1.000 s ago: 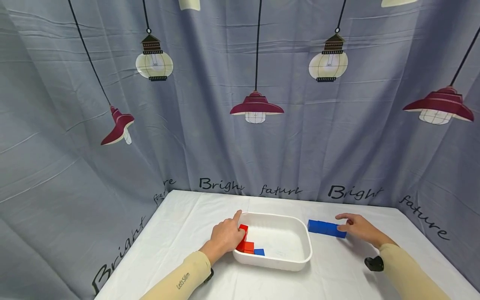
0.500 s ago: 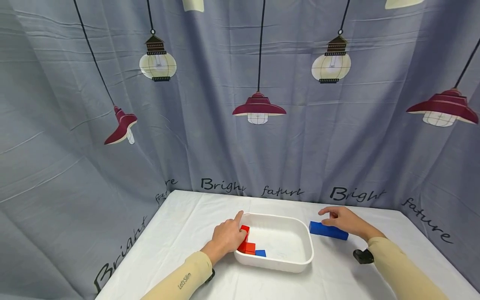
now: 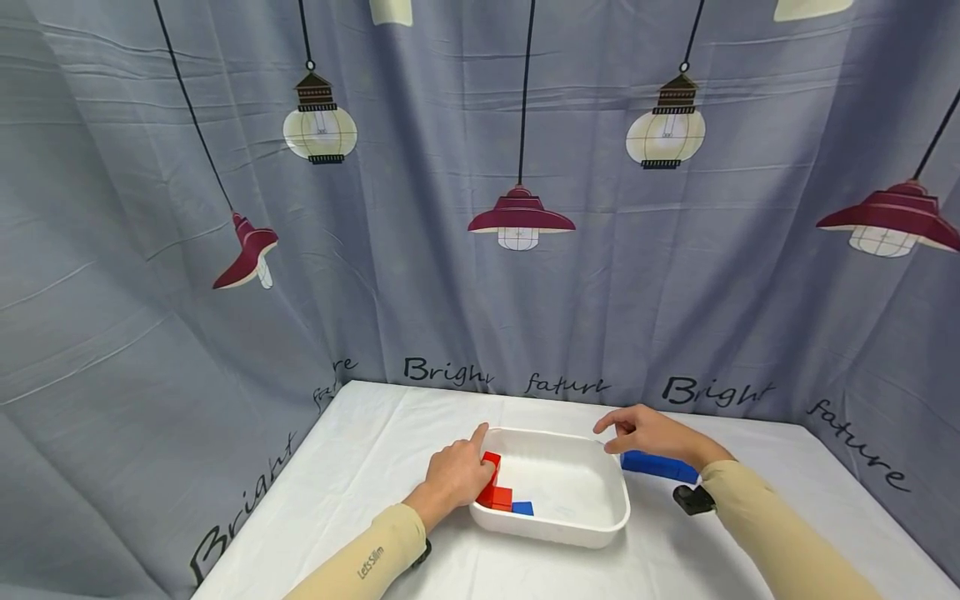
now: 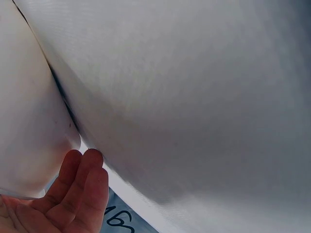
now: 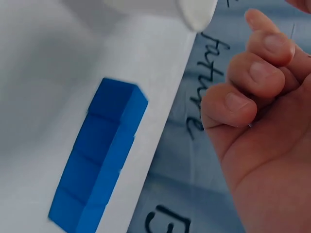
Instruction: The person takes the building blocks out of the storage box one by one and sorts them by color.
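In the head view a white plastic tray stands on the table. My left hand grips its left side, thumb over the rim; in the left wrist view the straight fingers lie against the outer wall. Red blocks and a blue block sit in the tray's near left corner. Over the right rim hovers my right hand, holding nothing, thumb and index finger apart. Right of the tray lies a row of blue blocks, partly behind that hand in the head view.
A white cloth covers the table. Behind it hangs a grey-blue curtain printed with lamps and lettering. The table's far edge runs close behind the tray and the blue row.
My right hand has moved left, from the right end of the blue row to above the tray's right rim. The blue row stays on the table. My left hand keeps its hold on the tray.
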Motion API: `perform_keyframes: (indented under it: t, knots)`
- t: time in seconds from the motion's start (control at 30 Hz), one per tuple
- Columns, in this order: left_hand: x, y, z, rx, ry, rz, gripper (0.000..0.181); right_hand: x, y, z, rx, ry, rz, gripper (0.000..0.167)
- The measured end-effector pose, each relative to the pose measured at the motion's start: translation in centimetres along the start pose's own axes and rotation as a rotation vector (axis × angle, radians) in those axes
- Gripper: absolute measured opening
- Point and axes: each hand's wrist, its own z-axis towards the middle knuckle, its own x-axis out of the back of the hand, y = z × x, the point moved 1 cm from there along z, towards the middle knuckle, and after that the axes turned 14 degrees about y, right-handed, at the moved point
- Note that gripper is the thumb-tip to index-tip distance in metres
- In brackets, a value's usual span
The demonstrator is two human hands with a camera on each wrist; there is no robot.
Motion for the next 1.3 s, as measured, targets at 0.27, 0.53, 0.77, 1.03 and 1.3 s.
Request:
perform_keyframes:
  t: [0.27, 0.53, 0.77, 1.03, 1.3]
  knots:
    - [0.0, 0.0, 0.1, -0.005, 0.006, 0.004, 0.065, -1.5, -2.2, 0.8, 0.032, -0.074, -0.047, 0.037]
    - [0.2, 0.1, 0.3, -0.008, 0.012, 0.001, 0.065, -3.1, -3.9, 1.6, 0.024, -0.158, -0.045, 0.032]
    - [0.1, 0.1, 0.3, -0.001, 0.006, 0.001, 0.065, -4.7, -5.0, 2.2, 0.021, -0.241, -0.022, 0.031]
    - [0.2, 0.3, 0.5, 0.004, 0.006, -0.002, 0.066, -6.2, -5.4, 2.8, 0.038, -0.301, 0.013, 0.031]
    - [-0.1, -0.2, -0.1, -0.006, 0.008, -0.005, 0.066, -8.4, -5.9, 2.8, 0.043, -0.343, 0.003, 0.031]
